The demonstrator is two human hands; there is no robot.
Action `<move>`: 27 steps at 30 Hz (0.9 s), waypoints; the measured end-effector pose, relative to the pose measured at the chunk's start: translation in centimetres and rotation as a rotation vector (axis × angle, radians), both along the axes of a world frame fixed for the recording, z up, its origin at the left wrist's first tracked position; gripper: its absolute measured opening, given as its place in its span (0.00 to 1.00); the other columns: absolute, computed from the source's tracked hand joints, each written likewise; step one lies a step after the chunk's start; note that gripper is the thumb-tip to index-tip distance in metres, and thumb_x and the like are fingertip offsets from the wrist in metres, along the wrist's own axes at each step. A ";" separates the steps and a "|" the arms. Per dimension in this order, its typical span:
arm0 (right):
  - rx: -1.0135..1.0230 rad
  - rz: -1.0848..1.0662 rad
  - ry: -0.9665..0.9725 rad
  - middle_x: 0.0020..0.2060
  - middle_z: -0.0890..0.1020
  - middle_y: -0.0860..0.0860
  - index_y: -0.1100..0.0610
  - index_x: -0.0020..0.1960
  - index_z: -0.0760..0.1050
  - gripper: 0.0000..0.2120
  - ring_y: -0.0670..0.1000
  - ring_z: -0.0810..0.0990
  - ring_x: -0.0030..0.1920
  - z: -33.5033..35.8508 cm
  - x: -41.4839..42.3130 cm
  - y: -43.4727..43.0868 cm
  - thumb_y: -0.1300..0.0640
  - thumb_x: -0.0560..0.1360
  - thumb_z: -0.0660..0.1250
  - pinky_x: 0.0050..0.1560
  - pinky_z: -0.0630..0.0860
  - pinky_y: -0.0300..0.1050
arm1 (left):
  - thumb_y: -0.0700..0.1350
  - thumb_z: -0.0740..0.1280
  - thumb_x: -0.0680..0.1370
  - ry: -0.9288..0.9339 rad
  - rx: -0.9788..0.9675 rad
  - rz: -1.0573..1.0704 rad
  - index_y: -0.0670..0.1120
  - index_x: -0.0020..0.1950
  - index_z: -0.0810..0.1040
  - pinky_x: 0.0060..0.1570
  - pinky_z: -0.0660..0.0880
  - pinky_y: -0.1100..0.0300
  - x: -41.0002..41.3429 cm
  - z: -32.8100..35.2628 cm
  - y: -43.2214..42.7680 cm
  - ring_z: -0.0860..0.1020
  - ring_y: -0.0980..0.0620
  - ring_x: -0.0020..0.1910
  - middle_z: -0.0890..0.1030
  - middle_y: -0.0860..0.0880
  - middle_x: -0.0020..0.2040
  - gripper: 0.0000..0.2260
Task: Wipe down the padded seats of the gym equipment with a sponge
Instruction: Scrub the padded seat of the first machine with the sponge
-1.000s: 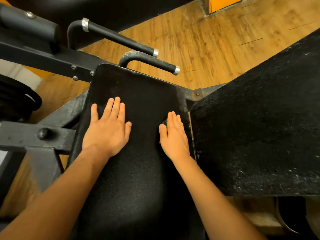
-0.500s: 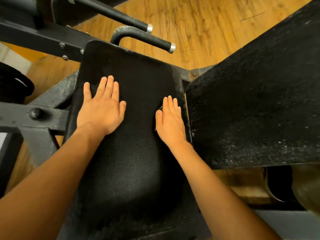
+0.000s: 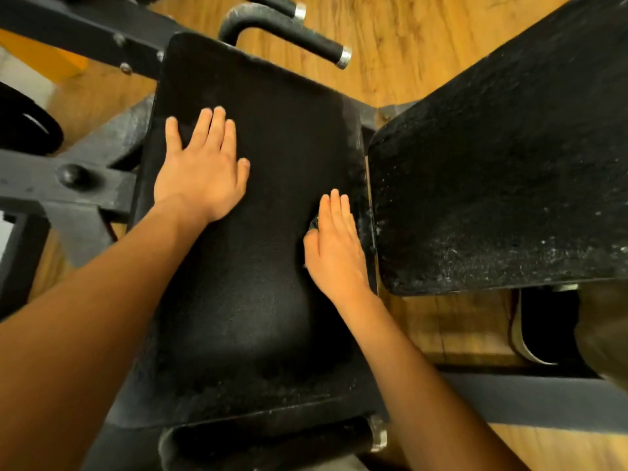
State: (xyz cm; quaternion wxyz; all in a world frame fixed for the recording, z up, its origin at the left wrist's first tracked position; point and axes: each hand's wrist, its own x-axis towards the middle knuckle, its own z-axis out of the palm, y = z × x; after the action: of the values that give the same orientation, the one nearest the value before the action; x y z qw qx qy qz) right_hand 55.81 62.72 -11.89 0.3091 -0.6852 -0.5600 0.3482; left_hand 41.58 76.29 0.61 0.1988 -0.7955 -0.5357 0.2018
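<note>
Pressing the sponge (image 3: 314, 223) under straight fingers, the right hand (image 3: 334, 248) sits at the right edge of the padded seat (image 3: 272, 137), mid-frame; only a sliver of sponge shows. The left hand (image 3: 200, 171) lies flat, gripping nothing, upper left. Wiping seems under way; next probably comes the dusty second pad (image 3: 492, 171) at right. Wood floor (image 3: 390, 39) lies beyond.

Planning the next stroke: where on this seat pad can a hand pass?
Free: the strip between left hand and right hand, and the far end of the seat pad near the handle. Crowded: its right edge, beside the second pad.
</note>
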 end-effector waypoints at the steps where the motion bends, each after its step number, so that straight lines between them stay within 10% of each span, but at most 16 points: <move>1: 0.005 0.002 0.008 0.83 0.45 0.54 0.60 0.83 0.45 0.30 0.50 0.39 0.82 -0.1 -0.1 -0.4 0.54 0.85 0.51 0.81 0.40 0.47 | 0.56 0.46 0.84 0.002 0.001 -0.001 0.40 0.82 0.53 0.76 0.46 0.33 0.0 0.0 0.1 0.48 0.45 0.82 0.51 0.42 0.83 0.30; 27: -0.112 0.030 0.086 0.83 0.40 0.50 0.57 0.83 0.42 0.30 0.44 0.32 0.79 0.0 -1.3 -9.5 0.51 0.87 0.50 0.77 0.33 0.41 | 0.56 0.45 0.84 -0.007 -0.004 0.011 0.40 0.82 0.52 0.76 0.44 0.33 0.1 0.3 -0.2 0.47 0.45 0.82 0.51 0.42 0.83 0.30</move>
State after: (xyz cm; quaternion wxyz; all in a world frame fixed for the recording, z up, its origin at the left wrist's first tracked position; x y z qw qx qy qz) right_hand 54.54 53.27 -11.94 0.2888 -0.6775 -0.5359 0.4128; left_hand 41.66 76.12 0.89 0.1942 -0.7938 -0.5401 0.2011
